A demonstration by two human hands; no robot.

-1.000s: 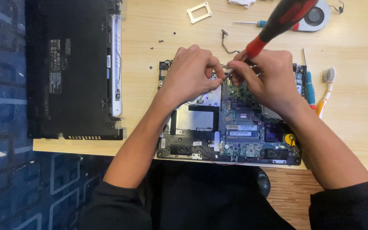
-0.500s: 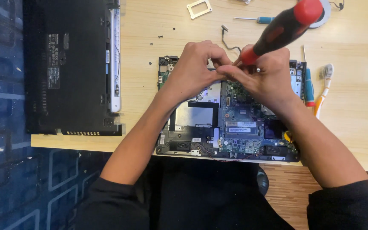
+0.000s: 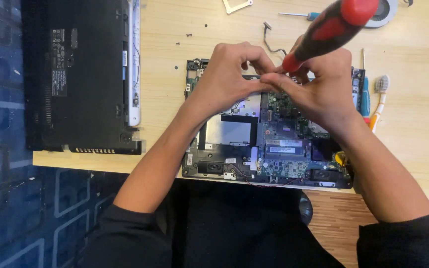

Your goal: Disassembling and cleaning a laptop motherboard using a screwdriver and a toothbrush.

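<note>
Head view: red-black screwdriver [image 3: 331,27] in right hand [image 3: 319,89], over opened laptop [image 3: 269,144]

Black sleeves, bare forearms and hands [image 3: 224,79]

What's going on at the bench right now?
A person has an opened laptop base on the wooden table, circuit board exposed. The right hand holds a red-and-black screwdriver with its tip down at the board's top edge; the left hand pinches at the same spot. A black laptop cover lies to the left.
</note>
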